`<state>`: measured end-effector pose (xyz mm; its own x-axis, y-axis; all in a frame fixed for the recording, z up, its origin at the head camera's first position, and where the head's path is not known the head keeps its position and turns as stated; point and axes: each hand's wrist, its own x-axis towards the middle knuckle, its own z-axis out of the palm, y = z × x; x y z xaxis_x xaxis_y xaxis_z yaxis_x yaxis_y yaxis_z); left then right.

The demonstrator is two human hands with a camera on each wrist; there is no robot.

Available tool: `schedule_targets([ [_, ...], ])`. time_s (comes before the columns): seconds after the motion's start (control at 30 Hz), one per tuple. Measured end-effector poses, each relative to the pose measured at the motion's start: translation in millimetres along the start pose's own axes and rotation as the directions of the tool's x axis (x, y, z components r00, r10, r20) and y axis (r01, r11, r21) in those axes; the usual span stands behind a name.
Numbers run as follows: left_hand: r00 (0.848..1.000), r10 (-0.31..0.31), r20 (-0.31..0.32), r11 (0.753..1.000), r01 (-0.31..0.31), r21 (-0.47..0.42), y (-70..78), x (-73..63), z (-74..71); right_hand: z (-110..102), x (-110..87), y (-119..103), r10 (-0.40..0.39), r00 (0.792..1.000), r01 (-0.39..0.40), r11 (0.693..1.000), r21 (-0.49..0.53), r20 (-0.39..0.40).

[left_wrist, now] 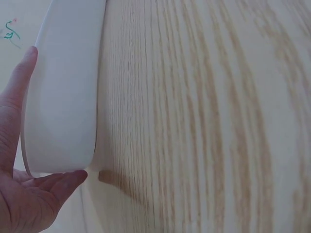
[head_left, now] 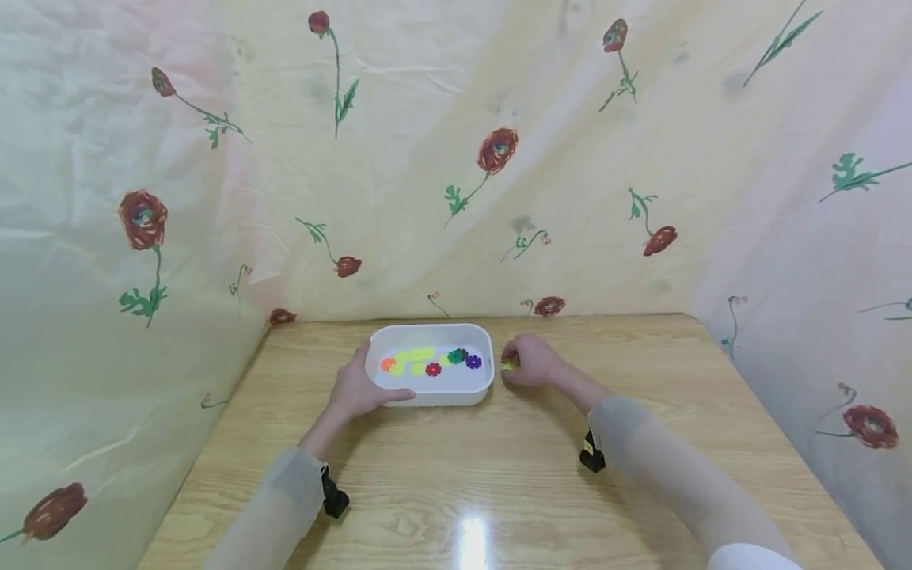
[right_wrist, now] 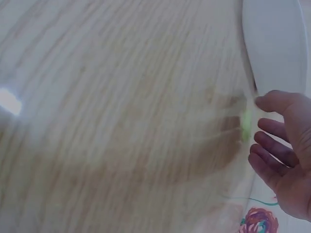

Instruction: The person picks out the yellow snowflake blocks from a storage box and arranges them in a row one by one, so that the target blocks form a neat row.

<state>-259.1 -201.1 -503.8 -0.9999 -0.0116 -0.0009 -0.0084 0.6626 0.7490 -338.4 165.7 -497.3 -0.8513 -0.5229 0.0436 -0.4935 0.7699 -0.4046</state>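
Note:
A white plastic tub (head_left: 442,399) stands on the table with several small flower-shaped discs inside. Among them are an orange disc (head_left: 388,364), a red disc (head_left: 433,370), a green disc (head_left: 454,357), a purple disc (head_left: 473,362) and several yellow ones. My left hand (head_left: 356,385) grips the tub's left end, its thumb along the front wall and its fingers round the end. Just right of the tub, my right hand (head_left: 534,361) is over a yellow-green disc (right_wrist: 246,125) on the tabletop. In the right wrist view its loosely bent fingers are spread close beside that disc, which looks blurred.
The wood-grain table (head_left: 427,475) reaches back to a floral curtain (head_left: 427,158), which also hangs at both sides. The tub sits near the table's back edge. Light glares off the tabletop near the front. Each wrist wears a band with a black camera (head_left: 335,495).

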Motion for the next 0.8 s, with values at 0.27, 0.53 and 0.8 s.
schedule_targets([
  [0.27, 1.000, -0.007, -0.008, 1.000, 0.007, 0.019, -1.5, -0.5, -1.9, -15, 12.4, -10, 0.035, 0.977, -0.026, 0.999, 0.046, -0.210],
  [0.53, 1.000, -0.005, 0.004, 0.999, 0.005, 0.034, -4.4, 2.2, -3.1, -25, 28.3, -37, -0.019, 0.934, 0.049, 0.996, 0.075, -0.358],
  [0.8, 1.000, -0.002, 0.009, 0.999, 0.002, 0.036, -3.3, 1.3, -1.8, -17, 48.8, -55, -0.083, 0.950, 0.103, 0.993, 0.049, -0.301],
])
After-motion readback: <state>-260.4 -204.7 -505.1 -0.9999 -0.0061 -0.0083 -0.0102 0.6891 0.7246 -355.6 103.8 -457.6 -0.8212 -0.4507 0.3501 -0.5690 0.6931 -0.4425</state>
